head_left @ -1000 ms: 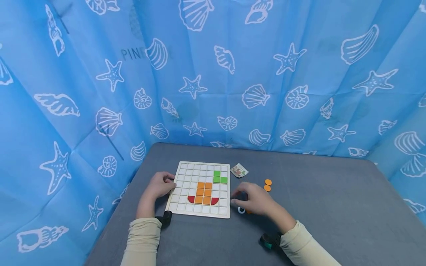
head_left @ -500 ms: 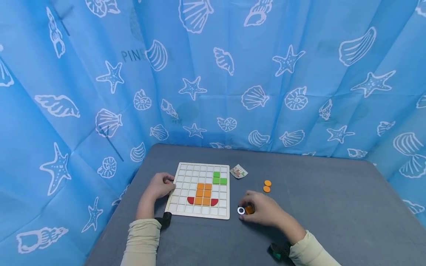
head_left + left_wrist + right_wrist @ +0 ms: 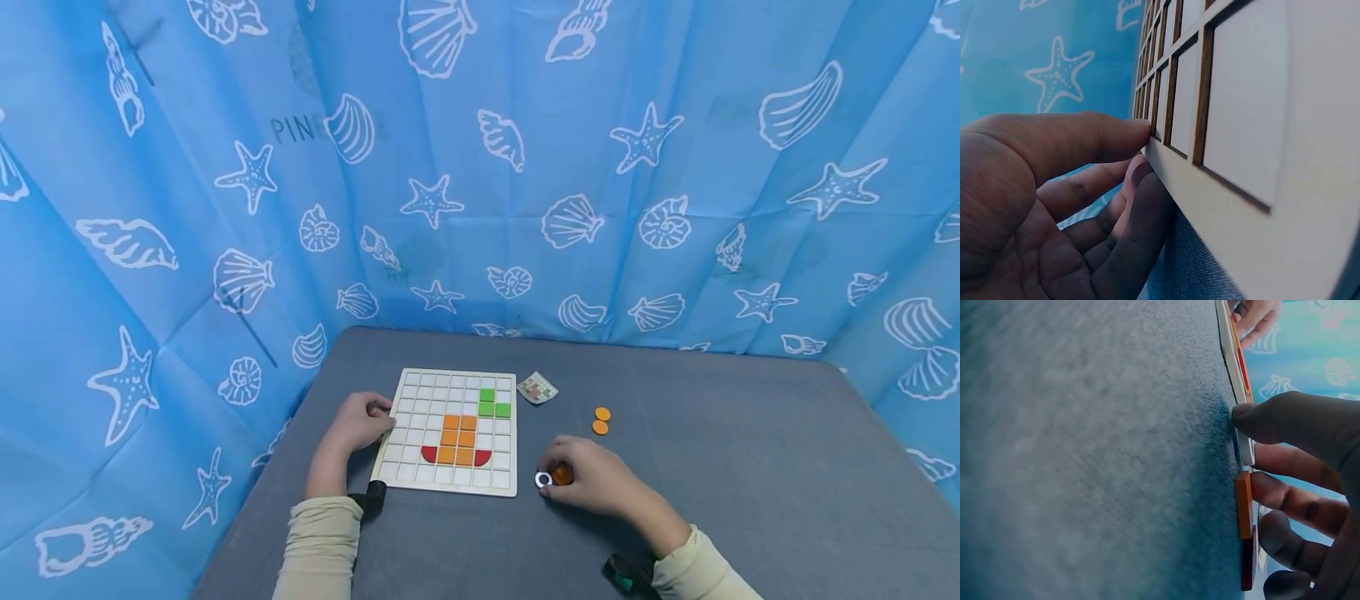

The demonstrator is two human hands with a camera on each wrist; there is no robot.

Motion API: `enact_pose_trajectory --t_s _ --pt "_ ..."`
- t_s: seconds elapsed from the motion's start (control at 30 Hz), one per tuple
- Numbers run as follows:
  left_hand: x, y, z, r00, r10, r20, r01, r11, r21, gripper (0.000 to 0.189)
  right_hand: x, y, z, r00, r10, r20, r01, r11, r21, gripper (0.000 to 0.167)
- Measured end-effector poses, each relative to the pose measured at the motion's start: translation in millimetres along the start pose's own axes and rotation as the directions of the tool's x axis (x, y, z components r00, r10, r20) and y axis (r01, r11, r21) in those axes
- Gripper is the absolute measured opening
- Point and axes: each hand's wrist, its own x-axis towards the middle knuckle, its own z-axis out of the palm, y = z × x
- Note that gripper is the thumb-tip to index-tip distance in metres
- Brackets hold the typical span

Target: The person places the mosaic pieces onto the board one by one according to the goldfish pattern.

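My left hand (image 3: 360,423) holds the left edge of a white grid board (image 3: 416,482), its thumb on the rim in the left wrist view. Set on the board are orange squares (image 3: 448,437), green squares (image 3: 487,408) and two red quarter-round pieces (image 3: 482,458). Right of the board, my right hand (image 3: 588,479) pinches a white round piece with a dark ring (image 3: 543,480) between thumb and forefinger, low at the tabletop. Under its other fingers lie an orange piece (image 3: 1244,505) and a dark red piece (image 3: 1248,559), partly hidden from the head view.
A small picture card (image 3: 537,389) lies past the board's upper right corner. Two orange discs (image 3: 602,421) rest on the grey table (image 3: 720,450) beyond the right hand. A blue shell-print curtain (image 3: 465,250) hangs behind the table.
My right hand has moved from beside the board's right edge a little right and nearer, onto the white round piece. The left hand stays at the board's left edge.
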Motion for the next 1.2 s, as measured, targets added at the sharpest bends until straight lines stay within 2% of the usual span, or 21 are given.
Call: enact_pose_trajectory --t_s 0.23,0.5,0.83,1.2 --pt "0.3 1.1 -1.3 0.999 0.032 0.009 -0.032 0.999 0.0 0.035 2.4 0 -2 0.999 -0.036 -0.034 0.036 0.999 0.001 0.015" --pt "1.0 2.4 -1.8 1.0 0.016 0.008 -0.016 1.0 -0.001 0.034 14.8 -12 -3 0.994 -0.087 -0.063 0.086 0.996 -0.015 0.015" --pt "0.0 -1.0 -0.2 1.0 0.006 0.001 -0.007 1.0 0.009 0.034 45.4 -38 6 0.984 -0.164 -0.073 0.165 0.986 -0.001 0.019" --pt "-0.5 -1.5 -0.1 1.0 0.021 0.017 -0.021 1.0 0.0 0.034 83.9 -71 21 0.983 -0.177 -0.045 0.178 0.984 0.029 0.015"
